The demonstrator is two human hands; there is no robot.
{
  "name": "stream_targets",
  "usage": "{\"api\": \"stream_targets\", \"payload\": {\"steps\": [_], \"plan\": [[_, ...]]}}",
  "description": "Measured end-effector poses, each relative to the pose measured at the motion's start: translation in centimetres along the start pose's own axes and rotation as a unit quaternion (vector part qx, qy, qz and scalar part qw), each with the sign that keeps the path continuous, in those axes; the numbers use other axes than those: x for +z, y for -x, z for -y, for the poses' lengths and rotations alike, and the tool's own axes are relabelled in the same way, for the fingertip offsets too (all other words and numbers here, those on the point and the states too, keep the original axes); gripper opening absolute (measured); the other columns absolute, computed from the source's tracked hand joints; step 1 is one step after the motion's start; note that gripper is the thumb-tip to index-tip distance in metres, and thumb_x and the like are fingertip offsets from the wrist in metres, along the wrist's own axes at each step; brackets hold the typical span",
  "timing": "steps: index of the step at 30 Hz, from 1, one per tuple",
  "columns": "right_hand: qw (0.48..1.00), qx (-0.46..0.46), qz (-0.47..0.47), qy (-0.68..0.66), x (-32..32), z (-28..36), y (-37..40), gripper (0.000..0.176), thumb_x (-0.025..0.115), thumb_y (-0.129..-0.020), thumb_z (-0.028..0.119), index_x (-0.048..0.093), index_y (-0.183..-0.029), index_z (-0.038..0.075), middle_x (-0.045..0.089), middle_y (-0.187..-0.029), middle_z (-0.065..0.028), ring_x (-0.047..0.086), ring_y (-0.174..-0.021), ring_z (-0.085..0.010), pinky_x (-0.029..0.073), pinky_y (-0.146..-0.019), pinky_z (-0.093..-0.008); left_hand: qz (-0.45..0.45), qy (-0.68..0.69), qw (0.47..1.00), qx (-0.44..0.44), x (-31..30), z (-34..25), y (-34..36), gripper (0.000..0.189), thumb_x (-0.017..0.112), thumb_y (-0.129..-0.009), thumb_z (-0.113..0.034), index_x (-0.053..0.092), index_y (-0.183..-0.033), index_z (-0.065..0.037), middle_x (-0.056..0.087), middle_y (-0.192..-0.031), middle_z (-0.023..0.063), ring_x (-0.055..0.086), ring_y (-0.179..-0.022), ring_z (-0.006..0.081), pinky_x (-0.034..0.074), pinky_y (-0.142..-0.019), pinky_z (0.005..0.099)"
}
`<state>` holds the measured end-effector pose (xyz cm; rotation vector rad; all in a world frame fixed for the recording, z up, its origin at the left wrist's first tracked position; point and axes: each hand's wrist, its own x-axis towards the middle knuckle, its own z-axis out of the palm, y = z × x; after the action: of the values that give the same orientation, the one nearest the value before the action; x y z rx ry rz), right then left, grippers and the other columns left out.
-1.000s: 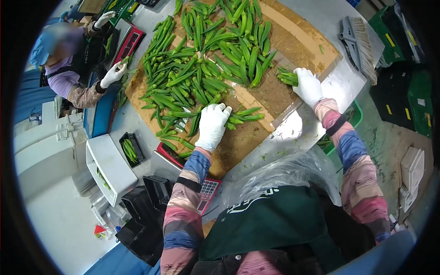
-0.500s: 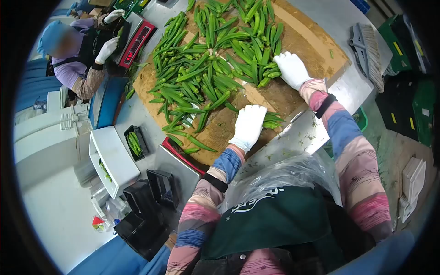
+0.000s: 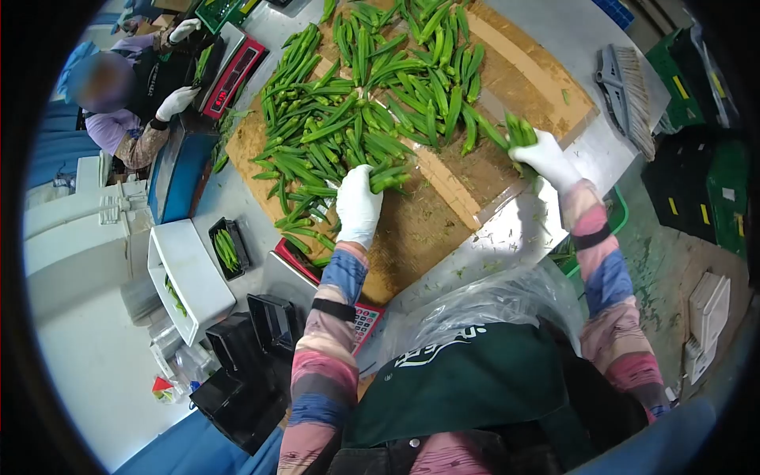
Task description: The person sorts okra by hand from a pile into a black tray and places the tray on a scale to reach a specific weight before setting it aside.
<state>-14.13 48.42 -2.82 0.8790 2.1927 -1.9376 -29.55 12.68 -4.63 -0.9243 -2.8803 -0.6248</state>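
A large heap of green okra pods (image 3: 324,119) covers the left and far part of a brown cardboard sheet (image 3: 427,245). My left hand (image 3: 359,207), in a white glove, is closed round several okra pods at the near edge of the heap. Their ends stick out to the right of its fingers. Toward the right edge of the cardboard, my right hand (image 3: 546,161), also gloved in white, grips a small bunch of okra (image 3: 518,131) that points up and away from the fist.
A brush (image 3: 627,91) lies at the right. Left are a small okra tray (image 3: 229,248), a white bin (image 3: 190,277) and black trays (image 3: 273,323). A red scale (image 3: 366,324) is beside my left forearm. A co-worker (image 3: 134,95) stands at another scale (image 3: 233,75).
My left hand has moved left and slightly away from me, to the heap. My right hand has moved right and nearer, bringing its okra bunch away from the heap.
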Motion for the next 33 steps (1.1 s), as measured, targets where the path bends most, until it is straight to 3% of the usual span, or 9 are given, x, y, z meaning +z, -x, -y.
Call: {"api": "stream_targets", "payload": {"steps": [5, 10, 12, 14, 17, 22, 24, 27, 33], "plan": [[0.949, -0.063, -0.239, 0.195, 9.0, 0.6, -5.4, 0.037, 0.072, -0.079, 0.016, 0.064, -0.111, 0.001, 0.067, -0.105, -0.0205, 0.070, -0.090, -0.0343, 0.056, -0.083, -0.0423, 0.011, 0.079, 0.987, -0.136, -0.3, -4.9, 0.9, 0.037, 0.077, -0.079, -0.014, 0.060, -0.111, -0.006, 0.068, -0.099, 0.0142, 0.067, -0.091, 0.0319, 0.053, -0.081, 0.0400], [0.924, 0.010, -0.260, 0.281, 11.2, 0.9, -6.4, 0.042, 0.073, -0.080, 0.015, 0.059, -0.117, 0.004, 0.060, -0.117, -0.0231, 0.067, -0.102, -0.0410, 0.056, -0.088, -0.0482, 0.095, 0.597, 0.736, -0.304, -2.1, -6.8, 3.0, 0.036, 0.070, -0.090, -0.008, 0.060, -0.124, -0.003, 0.070, -0.107, 0.0068, 0.068, -0.093, 0.0183, 0.055, -0.078, 0.0317], [0.951, -0.040, -0.212, 0.223, 9.4, -0.1, -5.8, 0.044, 0.074, -0.077, 0.012, 0.061, -0.118, 0.001, 0.066, -0.113, -0.0226, 0.070, -0.093, -0.0367, 0.057, -0.082, -0.0450, 0.078, 0.669, 0.663, -0.326, -4.7, -8.7, 4.0, 0.040, 0.068, -0.092, -0.007, 0.057, -0.130, -0.002, 0.069, -0.112, 0.0094, 0.069, -0.094, 0.0207, 0.056, -0.079, 0.0347], [0.994, -0.007, -0.010, -0.111, 7.2, -0.4, -3.9, 0.040, 0.074, -0.079, 0.010, 0.064, -0.116, 0.000, 0.070, -0.101, -0.0148, 0.070, -0.087, -0.0263, 0.057, -0.074, -0.0370, 0.073, 0.724, 0.593, -0.345, -5.9, -9.0, 5.2, 0.042, 0.066, -0.094, -0.008, 0.054, -0.134, -0.002, 0.069, -0.117, 0.0121, 0.069, -0.096, 0.0233, 0.057, -0.081, 0.0375], [0.926, 0.084, 0.138, -0.341, 6.2, -0.2, 2.0, 0.032, 0.073, -0.084, 0.008, 0.065, -0.114, 0.001, 0.070, -0.093, -0.0089, 0.067, -0.079, -0.0189, 0.056, -0.070, -0.0312, 0.093, 0.780, 0.501, -0.364, -6.9, -9.1, 7.5, 0.051, 0.064, -0.096, -0.008, 0.046, -0.144, -0.005, 0.064, -0.131, 0.0166, 0.069, -0.102, 0.0275, 0.058, -0.087, 0.0417], [0.882, 0.130, 0.239, -0.384, 7.9, -0.7, 8.6, 0.038, 0.073, -0.085, 0.010, 0.062, -0.120, 0.001, 0.071, -0.094, -0.0119, 0.069, -0.081, -0.0215, 0.057, -0.072, -0.0347, 0.126, 0.818, 0.454, -0.331, -8.7, -11.3, 9.8, 0.057, 0.062, -0.097, -0.007, 0.040, -0.149, -0.005, 0.062, -0.132, 0.0178, 0.068, -0.106, 0.0275, 0.058, -0.092, 0.0426], [0.986, 0.036, 0.160, -0.030, 8.8, -1.6, 8.4, 0.039, 0.074, -0.083, 0.011, 0.064, -0.118, -0.002, 0.072, -0.094, -0.0103, 0.068, -0.081, -0.0189, 0.055, -0.074, -0.0322, 0.128, 0.824, 0.448, -0.321, -7.9, -10.7, 10.9, 0.058, 0.061, -0.097, -0.007, 0.040, -0.150, -0.005, 0.062, -0.132, 0.0179, 0.068, -0.105, 0.0274, 0.058, -0.091, 0.0425], [0.990, 0.000, 0.084, 0.117, 9.8, -1.5, 9.5, 0.040, 0.075, -0.081, 0.012, 0.065, -0.116, -0.004, 0.072, -0.096, -0.0073, 0.066, -0.084, -0.0150, 0.053, -0.077, -0.0300, 0.119, 0.814, 0.466, -0.324, -8.1, -10.5, 12.3, 0.062, 0.062, -0.096, -0.006, 0.036, -0.152, -0.005, 0.063, -0.130, 0.0178, 0.068, -0.104, 0.0259, 0.058, -0.090, 0.0418], [0.974, 0.024, 0.158, -0.158, 10.2, 1.6, 12.3, 0.040, 0.078, -0.082, 0.011, 0.066, -0.119, 0.000, 0.071, -0.103, -0.0045, 0.064, -0.087, -0.0119, 0.052, -0.081, -0.0283, 0.104, 0.822, 0.460, -0.318, -8.8, -10.0, 14.9, 0.062, 0.063, -0.096, -0.007, 0.037, -0.152, -0.005, 0.062, -0.131, 0.0158, 0.068, -0.105, 0.0248, 0.058, -0.090, 0.0404]]}}
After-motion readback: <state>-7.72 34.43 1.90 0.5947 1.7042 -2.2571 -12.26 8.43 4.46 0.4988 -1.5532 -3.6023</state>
